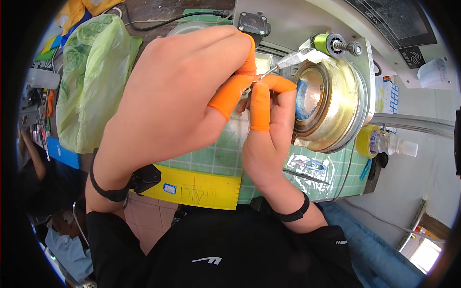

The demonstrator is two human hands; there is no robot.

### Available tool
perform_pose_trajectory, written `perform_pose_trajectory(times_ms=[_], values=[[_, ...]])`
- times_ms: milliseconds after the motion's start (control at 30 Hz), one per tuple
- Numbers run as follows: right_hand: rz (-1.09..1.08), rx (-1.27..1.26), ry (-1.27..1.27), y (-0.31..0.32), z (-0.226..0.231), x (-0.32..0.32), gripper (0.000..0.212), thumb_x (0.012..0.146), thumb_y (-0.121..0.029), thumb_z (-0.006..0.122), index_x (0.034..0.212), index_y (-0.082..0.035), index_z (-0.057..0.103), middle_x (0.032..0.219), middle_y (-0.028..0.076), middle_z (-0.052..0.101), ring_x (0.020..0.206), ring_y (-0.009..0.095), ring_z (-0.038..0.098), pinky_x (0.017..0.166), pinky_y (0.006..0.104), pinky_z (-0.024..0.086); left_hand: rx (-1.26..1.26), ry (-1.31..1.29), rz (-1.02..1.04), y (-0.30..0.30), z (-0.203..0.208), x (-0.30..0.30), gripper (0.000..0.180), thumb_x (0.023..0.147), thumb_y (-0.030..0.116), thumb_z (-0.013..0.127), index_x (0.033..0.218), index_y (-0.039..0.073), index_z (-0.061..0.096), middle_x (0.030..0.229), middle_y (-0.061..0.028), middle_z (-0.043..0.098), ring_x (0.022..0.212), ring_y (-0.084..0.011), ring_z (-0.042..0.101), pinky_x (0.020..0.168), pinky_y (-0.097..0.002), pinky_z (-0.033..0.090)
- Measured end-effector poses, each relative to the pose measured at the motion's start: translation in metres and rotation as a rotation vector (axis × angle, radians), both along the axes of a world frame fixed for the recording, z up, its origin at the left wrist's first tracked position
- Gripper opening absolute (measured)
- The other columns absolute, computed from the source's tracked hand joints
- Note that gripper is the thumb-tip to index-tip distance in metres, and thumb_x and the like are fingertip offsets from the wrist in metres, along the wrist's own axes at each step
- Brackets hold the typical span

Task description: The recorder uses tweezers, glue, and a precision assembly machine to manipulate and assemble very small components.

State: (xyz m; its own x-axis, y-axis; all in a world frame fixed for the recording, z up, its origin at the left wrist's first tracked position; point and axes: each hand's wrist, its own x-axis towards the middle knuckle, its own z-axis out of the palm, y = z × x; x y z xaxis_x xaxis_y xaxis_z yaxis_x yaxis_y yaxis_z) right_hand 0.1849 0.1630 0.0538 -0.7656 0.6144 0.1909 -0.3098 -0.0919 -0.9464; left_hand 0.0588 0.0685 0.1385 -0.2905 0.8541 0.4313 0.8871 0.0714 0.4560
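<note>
My left hand reaches in over the bench, wearing orange finger covers on its thumb and a forefinger. These fingertips are pinched together. Opposite it, my right hand has orange covers on two fingers, also drawn together, with tips almost meeting those of the left. Between them is something too small to make out. A thin metal rod, running from a pale angled arm of the machine, ends right at the fingertips. Just right of my right hand stands a round brass-coloured drum with blue material inside its opening.
Above the drum is a spool of green thread. A yellow strip lies along the bench's front edge. Tweezers rest on the green mat. Right are yellow tape and a clear bottle; left, a green plastic bag.
</note>
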Motion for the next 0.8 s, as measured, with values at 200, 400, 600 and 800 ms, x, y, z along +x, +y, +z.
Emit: perform_pose_trajectory(times_ms=[200,400,600,800], values=[[-0.065,0.168,0.061,0.006,-0.005,-0.008,0.009,0.109,-0.010,0.050,0.115,-0.006,0.046,0.108,0.004,0.051,0.086,0.010,0.050,0.080,0.0263,0.046,0.047,0.048,0.012,-0.003,-0.013,0.001,0.023,0.077,-0.010,0.073,0.098,-0.004,0.065,0.097,-0.0140,0.069,0.085,-0.0300,0.068,0.072,-0.0340,0.055],[-0.087,0.229,0.058,0.007,-0.007,-0.010,0.012,0.106,-0.005,0.053,0.113,-0.004,0.043,0.108,0.007,0.047,0.089,0.012,0.051,0.079,0.0267,0.048,0.212,0.036,-0.100,-0.010,-0.018,-0.013,0.036,0.074,-0.010,0.079,0.107,-0.002,0.067,0.102,-0.0167,0.071,0.087,-0.0278,0.071,0.076,-0.0321,0.058],[-0.125,0.347,0.076,0.010,-0.011,-0.011,0.008,0.108,-0.007,0.049,0.114,-0.006,0.043,0.108,0.004,0.048,0.088,0.009,0.048,0.078,0.0251,0.045,0.206,0.186,-0.155,-0.017,-0.033,-0.014,0.035,0.070,-0.002,0.086,0.100,-0.003,0.070,0.100,-0.0194,0.070,0.087,-0.0300,0.074,0.072,-0.0341,0.061],[-0.085,0.301,0.115,0.010,-0.011,-0.012,0.010,0.106,-0.004,0.051,0.113,-0.003,0.044,0.107,0.006,0.046,0.088,0.011,0.047,0.080,0.0253,0.044,0.429,0.565,-0.257,-0.010,-0.051,-0.027,0.028,0.058,0.014,0.072,0.080,-0.003,0.068,0.092,-0.0121,0.067,0.078,-0.0282,0.072,0.064,-0.0321,0.062]])
